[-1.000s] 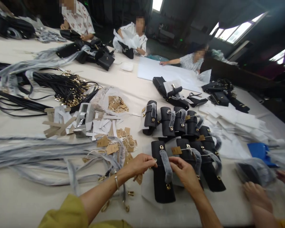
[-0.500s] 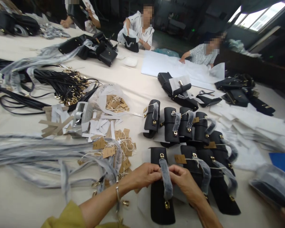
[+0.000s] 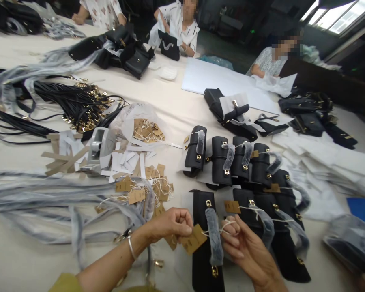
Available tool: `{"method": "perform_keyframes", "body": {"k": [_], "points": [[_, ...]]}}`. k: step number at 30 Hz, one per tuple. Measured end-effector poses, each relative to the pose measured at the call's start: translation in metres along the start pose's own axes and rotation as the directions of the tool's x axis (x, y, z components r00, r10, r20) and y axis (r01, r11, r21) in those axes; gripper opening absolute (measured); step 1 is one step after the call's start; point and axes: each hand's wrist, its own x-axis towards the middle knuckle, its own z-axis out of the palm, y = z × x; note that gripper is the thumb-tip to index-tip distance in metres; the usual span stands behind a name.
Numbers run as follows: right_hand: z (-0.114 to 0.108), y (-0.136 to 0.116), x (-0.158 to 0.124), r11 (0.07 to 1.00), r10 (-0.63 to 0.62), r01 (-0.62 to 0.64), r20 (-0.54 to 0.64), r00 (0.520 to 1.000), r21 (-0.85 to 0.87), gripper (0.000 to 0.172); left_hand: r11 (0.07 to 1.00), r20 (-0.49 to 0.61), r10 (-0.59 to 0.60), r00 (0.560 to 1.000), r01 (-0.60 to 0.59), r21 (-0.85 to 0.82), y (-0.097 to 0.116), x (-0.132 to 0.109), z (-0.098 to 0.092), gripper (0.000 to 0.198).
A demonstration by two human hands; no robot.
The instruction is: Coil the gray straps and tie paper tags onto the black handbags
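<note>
Across a long table [image 3: 173, 95] spread with pale cloth, three co-workers were at the far side: one in a patterned shirt [image 3: 105, 12] at left, one in a white shirt [image 3: 170, 18] with a small purse [image 3: 169, 45] at center, and a third in a grey speckled top [image 3: 266, 59] at right, near a broad white sheet [image 3: 215, 79]. Stacked white paper [image 3: 316, 158] covered part of the table's right side. Plastic-wrapped straps [image 3: 48, 198] stretched along the left, beyond them a tangle of black straps [image 3: 57, 99] with gold clasps.

Black handbags [image 3: 220, 170] were grouped right of center, their short handles wrapped in film, several with brown tags attached. Nearest the person, at the left end of the front row, lay one black bag [image 3: 202, 263]. Farther left were a grey tape dispenser [image 3: 101, 144] and, beside it, a clear plastic bag [image 3: 126, 119] holding more tags.

Over the front bag, the two hands worked on either side of its wrapped handle [image 3: 213, 237]. The left hand [image 3: 174, 223], a bracelet [image 3: 132, 248] at its wrist, was nearly closed, thumb and finger pinching a brown tag [image 3: 195, 240]. The right hand [image 3: 242, 246] was partly open, fingers curled, with white string [image 3: 230, 224] caught at the fingertips. String showed on both sides of the handle, which hid the stretch between.
</note>
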Motion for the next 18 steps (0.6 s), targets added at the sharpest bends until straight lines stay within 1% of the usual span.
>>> {"method": "perform_keyframes", "body": {"k": [2,4,5,7,9,11,13,15,18], "points": [[0.006,-0.003,-0.002,0.998,0.018,-0.02,0.037,0.999,0.058,0.025,0.999,0.013,-0.022,1.0,0.023,-0.041,-0.003,0.0,0.0,0.04],[0.011,-0.003,-0.003,0.999,-0.004,0.002,0.04,0.999,0.043,0.023,1.0,-0.007,-0.029,1.0,0.029,-0.005,-0.004,0.0,0.003,0.035],[0.014,-0.003,-0.003,1.0,-0.02,0.019,0.039,0.999,0.017,0.021,0.998,-0.034,-0.007,0.999,0.009,0.056,-0.005,0.0,0.006,0.034],[0.017,-0.002,-0.003,0.997,-0.045,0.047,0.037,0.998,-0.055,0.018,0.971,-0.095,0.068,0.993,-0.045,0.233,-0.007,-0.001,0.014,0.036],[0.016,-0.001,-0.003,0.988,-0.061,0.065,0.035,0.998,-0.142,0.019,0.904,-0.157,0.162,0.974,-0.083,0.42,-0.009,-0.001,0.023,0.043],[0.012,0.0,-0.003,0.97,-0.073,0.076,0.021,0.997,-0.23,0.026,0.849,-0.233,0.225,0.946,-0.073,0.524,-0.013,0.0,0.031,0.045],[0.008,0.001,-0.002,0.948,-0.079,0.075,-0.002,0.997,-0.31,0.037,0.808,-0.295,0.279,0.914,-0.058,0.586,-0.016,0.003,0.036,0.04],[0.005,0.002,0.0,0.92,-0.061,0.043,-0.035,0.998,-0.388,0.044,0.772,-0.298,0.329,0.896,-0.074,0.631,-0.018,0.006,0.039,0.034],[0.007,0.004,0.004,0.879,-0.022,-0.014,-0.07,0.997,-0.477,0.05,0.74,-0.265,0.365,0.892,-0.106,0.665,-0.016,0.009,0.042,0.022]]}}
